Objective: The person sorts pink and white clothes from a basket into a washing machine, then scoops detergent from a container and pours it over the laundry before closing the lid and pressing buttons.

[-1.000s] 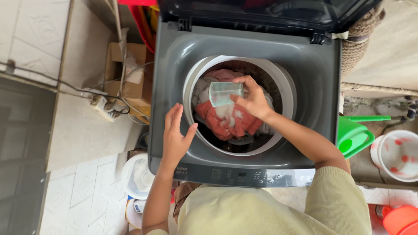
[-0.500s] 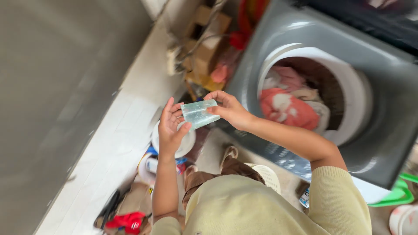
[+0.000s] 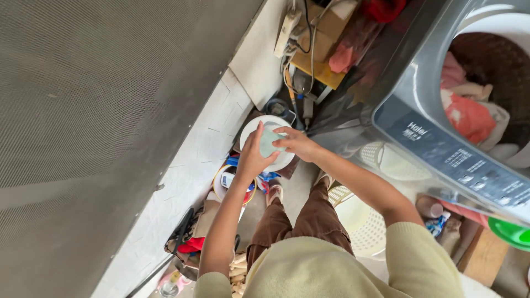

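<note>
Cup [image 3: 269, 142], pale green, sits pinched between both my hands over a white tub [image 3: 281, 160]. My left hand [image 3: 253, 157] cradles it and my right hand [image 3: 295, 144] grips its rim. Clothes [image 3: 469, 113] already fill the washer [image 3: 441, 143].

A pale green cup [image 3: 269, 142] sits over a white lid [image 3: 287, 159]. The washer [image 3: 419, 118] at right is grey, holding red-and-white laundry [image 3: 469, 116]; lower right, a green basin [image 3: 510, 232].

top: a pale yellow-green knit garment with sleeves that ended near the elbows
forearms: bare below the sleeves
left hand [image 3: 255, 157]: bare, no rings or gloves seen
right hand [image 3: 296, 143]: bare likewise
trousers: brown, loose cloth
feet: in light sandals
</note>
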